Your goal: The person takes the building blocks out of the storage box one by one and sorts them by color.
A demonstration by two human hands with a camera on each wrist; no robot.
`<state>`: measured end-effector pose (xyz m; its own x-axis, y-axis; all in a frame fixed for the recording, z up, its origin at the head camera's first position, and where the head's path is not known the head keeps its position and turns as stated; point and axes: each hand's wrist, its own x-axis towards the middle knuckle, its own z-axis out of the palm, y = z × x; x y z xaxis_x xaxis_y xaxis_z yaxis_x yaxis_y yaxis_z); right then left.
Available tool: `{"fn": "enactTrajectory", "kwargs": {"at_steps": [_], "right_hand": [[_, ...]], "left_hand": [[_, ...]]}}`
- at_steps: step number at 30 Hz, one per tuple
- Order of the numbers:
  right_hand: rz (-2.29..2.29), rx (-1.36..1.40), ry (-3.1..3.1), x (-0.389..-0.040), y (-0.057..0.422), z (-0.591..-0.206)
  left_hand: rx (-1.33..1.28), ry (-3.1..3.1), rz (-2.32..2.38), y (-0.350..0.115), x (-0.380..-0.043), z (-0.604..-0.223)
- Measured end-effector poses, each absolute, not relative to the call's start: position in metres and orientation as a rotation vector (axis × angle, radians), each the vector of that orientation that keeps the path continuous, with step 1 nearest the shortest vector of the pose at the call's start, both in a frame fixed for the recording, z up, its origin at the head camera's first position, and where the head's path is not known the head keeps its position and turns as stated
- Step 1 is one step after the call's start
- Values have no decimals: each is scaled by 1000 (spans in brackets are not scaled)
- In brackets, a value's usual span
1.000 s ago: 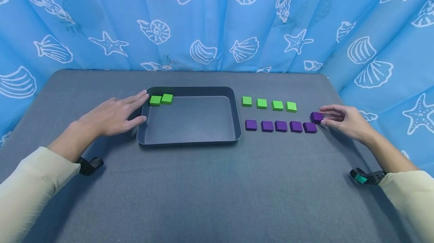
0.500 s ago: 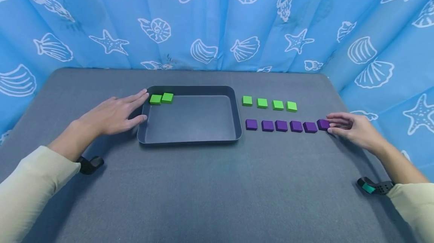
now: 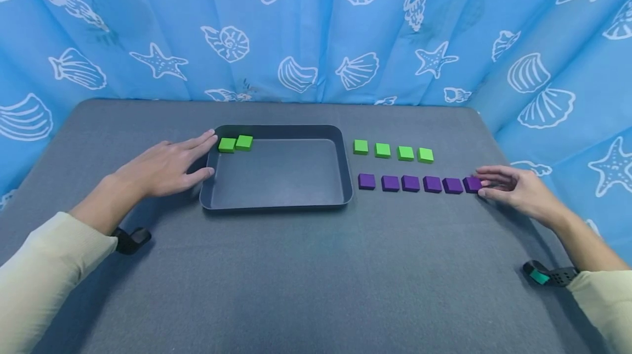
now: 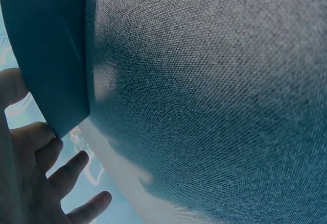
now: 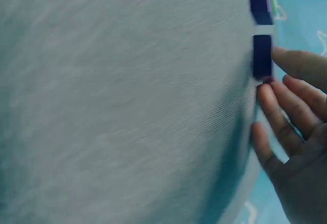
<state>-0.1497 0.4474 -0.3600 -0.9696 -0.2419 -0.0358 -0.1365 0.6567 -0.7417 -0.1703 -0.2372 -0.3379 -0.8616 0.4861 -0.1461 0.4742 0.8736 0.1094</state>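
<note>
My left hand [image 3: 165, 170] rests with extended fingers against the left wall of a dark baking tray [image 3: 276, 210]. Its fingertips touch the tray's corner [image 4: 56, 81] in the left wrist view. Two green blocks [image 3: 244, 142] lie inside the tray at its back left. My right hand [image 3: 518, 192] pinches the rightmost purple block [image 3: 472, 185] by its right end. In the right wrist view, thumb and fingertips touch this purple block [image 5: 263, 56]. Several more purple blocks [image 3: 410, 183] form a row to its left.
Behind the purple row, several green blocks [image 3: 382, 150] stand in a line right of the tray. A grey cloth [image 3: 316, 277] covers the table. A blue shell-patterned curtain [image 3: 316, 30] hangs at the back and right.
My right hand has moved right and nearer with the purple block, bringing it down to the right end of the purple row. The left hand and the tray have stayed put.
</note>
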Motion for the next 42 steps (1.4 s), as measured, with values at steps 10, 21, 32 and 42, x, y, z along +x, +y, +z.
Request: {"fn": "enactTrajectory", "kwargs": {"at_steps": [10, 21, 32, 42], "right_hand": [[-725, -285, 2894, -174, 409, -318], [-861, -566, 2762, -208, 324, -279], [-912, -830, 2614, -242, 232, -285], [-781, -900, 2531, -253, 171, -287]], "left_hand": [[746, 2879, 92, -237, -170, -337], [738, 2880, 91, -237, -171, -338], [759, 2884, 102, -236, -170, -338], [753, 2876, 97, -236, -170, -336]]}}
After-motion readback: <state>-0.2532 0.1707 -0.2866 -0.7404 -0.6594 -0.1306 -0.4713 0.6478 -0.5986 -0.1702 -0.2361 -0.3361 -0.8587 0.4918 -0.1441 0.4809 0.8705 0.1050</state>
